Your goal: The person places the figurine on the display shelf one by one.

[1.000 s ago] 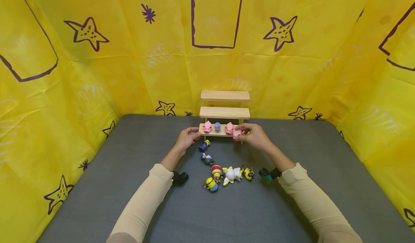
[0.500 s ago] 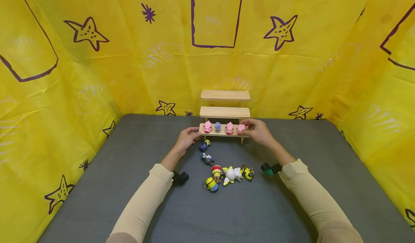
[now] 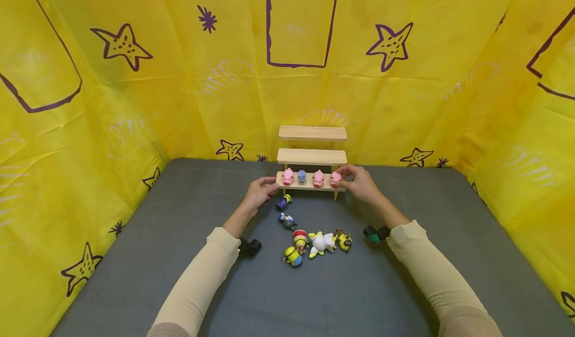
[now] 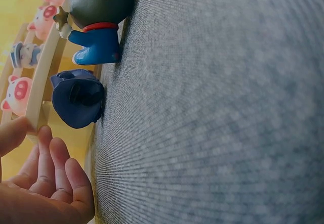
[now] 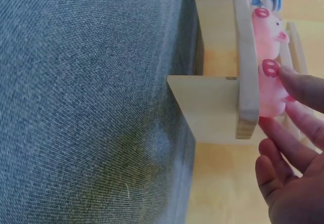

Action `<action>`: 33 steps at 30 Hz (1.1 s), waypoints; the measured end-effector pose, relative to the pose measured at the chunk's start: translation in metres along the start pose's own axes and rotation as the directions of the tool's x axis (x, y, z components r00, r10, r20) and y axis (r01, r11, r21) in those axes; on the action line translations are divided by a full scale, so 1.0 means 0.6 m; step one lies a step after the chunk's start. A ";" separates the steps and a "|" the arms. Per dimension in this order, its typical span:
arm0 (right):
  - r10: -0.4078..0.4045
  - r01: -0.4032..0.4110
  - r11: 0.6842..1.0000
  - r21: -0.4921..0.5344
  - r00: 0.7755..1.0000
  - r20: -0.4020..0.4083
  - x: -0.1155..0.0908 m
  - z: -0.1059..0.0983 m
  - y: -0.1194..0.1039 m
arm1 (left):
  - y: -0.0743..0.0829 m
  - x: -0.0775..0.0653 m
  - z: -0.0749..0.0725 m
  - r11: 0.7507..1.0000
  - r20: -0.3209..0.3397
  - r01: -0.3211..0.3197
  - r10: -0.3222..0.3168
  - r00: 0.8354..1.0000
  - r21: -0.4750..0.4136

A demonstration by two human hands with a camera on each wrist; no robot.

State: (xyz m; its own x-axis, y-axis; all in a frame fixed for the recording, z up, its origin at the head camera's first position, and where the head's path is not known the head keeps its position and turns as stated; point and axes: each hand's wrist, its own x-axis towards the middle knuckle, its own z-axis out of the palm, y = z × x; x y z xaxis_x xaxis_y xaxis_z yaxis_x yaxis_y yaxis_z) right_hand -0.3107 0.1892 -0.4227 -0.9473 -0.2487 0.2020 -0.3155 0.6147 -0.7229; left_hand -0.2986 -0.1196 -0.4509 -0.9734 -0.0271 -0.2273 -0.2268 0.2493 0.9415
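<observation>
A three-tier wooden display stand [image 3: 312, 156] stands at the far side of the table. Along its lowest step sit three pink toy pigs, with a small blue-and-grey figure [image 3: 302, 177] between the left pig [image 3: 288, 177] and the middle pig [image 3: 318, 178]. My left hand [image 3: 260, 192] pinches the left end of that step between thumb and fingers; the left wrist view shows the thumb [image 4: 14, 133] at its corner. With thumb and fingers, my right hand [image 3: 361, 184] holds the rightmost pig [image 5: 272, 90], which sits upright at the step's right end, close beside the middle pig.
Several toy figures lie on the grey tabletop [image 3: 202, 277] before the stand: a purple one [image 3: 283, 202], a grey-and-blue one [image 3: 287, 220], a white-and-yellow one [image 3: 321, 243] and yellow ones [image 3: 293, 256]. A yellow patterned cloth [image 3: 179, 102] encloses the back and sides.
My right hand has moved the pig from the step's front edge back and rightward onto its right end. The left hand has stayed at the step's left end.
</observation>
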 end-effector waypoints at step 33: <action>0.018 -0.020 0.986 -0.168 1.000 -0.015 -0.057 -0.039 -0.008 | 0.002 0.003 0.000 1.000 0.010 -0.001 0.001 1.000 -0.006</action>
State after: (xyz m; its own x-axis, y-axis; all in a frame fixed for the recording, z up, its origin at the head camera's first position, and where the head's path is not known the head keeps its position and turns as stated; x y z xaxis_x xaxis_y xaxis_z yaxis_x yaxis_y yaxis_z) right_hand -0.2783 0.2122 -0.4103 -0.9534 -0.2266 0.1992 -0.3015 0.7368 -0.6051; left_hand -0.3008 -0.1191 -0.4502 -0.9733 -0.0173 -0.2289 -0.2262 0.2432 0.9432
